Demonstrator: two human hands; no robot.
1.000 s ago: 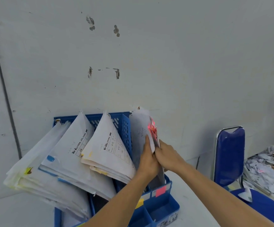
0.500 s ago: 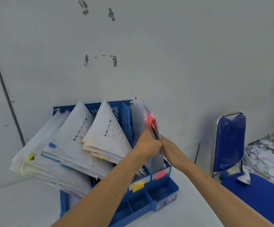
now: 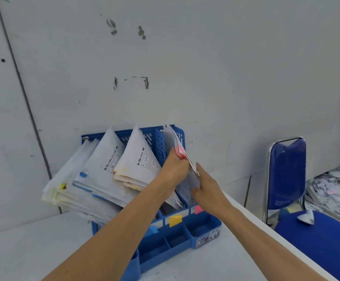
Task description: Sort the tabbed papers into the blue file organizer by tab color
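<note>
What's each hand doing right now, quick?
Left hand: closed, gripping the red-tabbed papers in the blue file organizer.
Right hand: open, flat against the same papers.

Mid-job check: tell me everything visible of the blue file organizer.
The blue file organizer looks like perforated plastic, standing on the white table by the wall. Dividers form slots stuffed with leaning papers; a front tray holds compartments. Blue, yellow and pink labels mark its front. The left hand and right hand handle pink-tabbed papers in the rightmost slot.
</note>
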